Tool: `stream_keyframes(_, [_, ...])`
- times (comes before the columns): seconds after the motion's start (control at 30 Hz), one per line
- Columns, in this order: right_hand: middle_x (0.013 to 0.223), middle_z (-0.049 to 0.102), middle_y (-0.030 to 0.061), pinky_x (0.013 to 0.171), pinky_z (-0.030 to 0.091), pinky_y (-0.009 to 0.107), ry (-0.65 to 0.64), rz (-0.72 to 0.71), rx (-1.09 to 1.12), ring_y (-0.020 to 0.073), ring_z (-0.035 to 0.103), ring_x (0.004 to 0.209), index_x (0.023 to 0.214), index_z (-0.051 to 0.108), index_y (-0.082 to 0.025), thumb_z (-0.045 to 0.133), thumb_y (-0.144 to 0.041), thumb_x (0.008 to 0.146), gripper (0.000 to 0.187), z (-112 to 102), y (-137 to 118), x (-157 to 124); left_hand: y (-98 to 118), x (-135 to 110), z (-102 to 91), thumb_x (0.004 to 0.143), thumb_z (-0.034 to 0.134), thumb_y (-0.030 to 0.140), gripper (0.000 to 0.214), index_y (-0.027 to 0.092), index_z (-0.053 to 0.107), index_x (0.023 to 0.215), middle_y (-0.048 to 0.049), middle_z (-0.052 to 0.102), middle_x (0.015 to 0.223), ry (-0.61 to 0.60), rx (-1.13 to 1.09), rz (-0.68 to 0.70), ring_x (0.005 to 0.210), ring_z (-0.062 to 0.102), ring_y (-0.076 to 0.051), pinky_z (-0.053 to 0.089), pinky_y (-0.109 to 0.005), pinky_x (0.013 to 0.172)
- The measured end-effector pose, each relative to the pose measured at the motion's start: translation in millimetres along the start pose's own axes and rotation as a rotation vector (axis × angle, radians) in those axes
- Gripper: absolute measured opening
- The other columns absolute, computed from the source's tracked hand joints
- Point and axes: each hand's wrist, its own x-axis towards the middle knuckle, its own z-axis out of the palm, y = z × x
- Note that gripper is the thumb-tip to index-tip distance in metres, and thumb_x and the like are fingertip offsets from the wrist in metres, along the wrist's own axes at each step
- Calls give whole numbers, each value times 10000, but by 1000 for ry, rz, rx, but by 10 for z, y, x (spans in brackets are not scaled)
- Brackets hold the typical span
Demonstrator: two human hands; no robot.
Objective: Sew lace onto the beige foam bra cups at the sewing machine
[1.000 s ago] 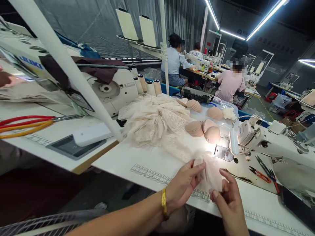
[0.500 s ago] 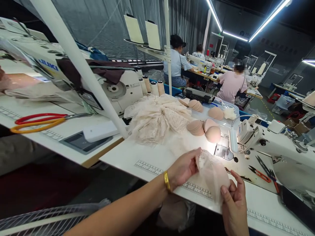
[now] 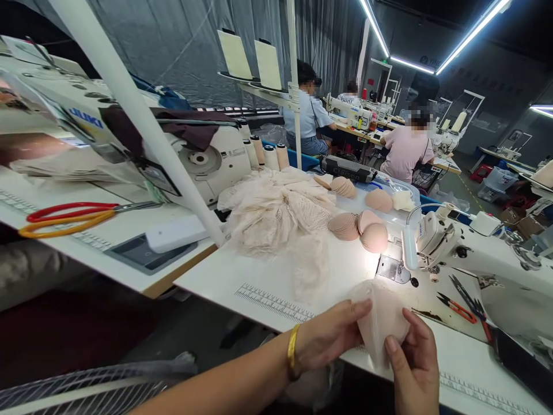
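Note:
Both my hands hold one pale, sheer lace-covered cup piece (image 3: 380, 314) just above the front edge of the white sewing table (image 3: 259, 276). My left hand (image 3: 330, 337), with a gold bangle on the wrist, pinches its left edge between thumb and fingers. My right hand (image 3: 412, 360) grips its lower right edge, thumb on top. A heap of cream lace fabric (image 3: 276, 210) lies beyond them. Stacks of beige foam cups (image 3: 358, 226) sit under the machine lamp, beside the sewing machine (image 3: 462, 248) at the right.
Red thread snips (image 3: 453, 305) lie by the machine's needle plate. Another sewing machine (image 3: 129, 132), red and yellow scissors (image 3: 69, 216) and a slanting white pole (image 3: 142, 127) fill the left table. Thread cones (image 3: 265, 153) stand behind. Two people sit at machines at the back.
My hands lifted the lace piece off the table, then brought it down and toward me, folded over the cup shape. My left fingers shifted along its edge.

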Motion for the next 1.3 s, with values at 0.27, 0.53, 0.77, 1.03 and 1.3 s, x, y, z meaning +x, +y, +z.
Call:
stream_keyframes(0.27, [1205,710,72,915,559,422,-88,115,64,262,685,1057,1406,505,-309,788,-486,845,653,-13,-15,53,48,213,66,690,914,253,348,115,754,966,-108,767,930,230,-153,93,854,704,-236,532,-328,841])
stream_keyframes(0.53, [1046,748,59,731,592,349,-28,253,181,245,717,910,1365,489,-284,847,-500,773,724,19,-19,222,41,218,54,739,885,419,417,81,765,951,-140,779,875,253,-126,27,774,723,-251,547,-321,731])
stream_keyframes(0.77, [977,750,47,692,577,332,-29,257,158,238,715,860,1357,494,-278,841,-531,772,726,11,-49,238,36,236,7,743,891,370,365,76,773,922,-131,770,859,316,-93,18,737,692,-198,541,-285,725])
stream_keyframes(1.03, [969,746,36,710,565,326,-12,290,201,232,711,865,1354,489,-286,865,-514,745,751,0,-41,264,16,259,-19,664,928,490,499,77,767,892,-112,746,826,338,-40,13,734,642,-171,525,-260,678])
stream_keyframes(1.3, [921,719,6,701,553,293,-9,310,247,199,697,829,1337,511,-282,882,-469,739,728,12,-59,250,28,241,-33,644,927,529,522,75,759,838,-101,725,788,338,3,35,720,626,-166,511,-254,674])
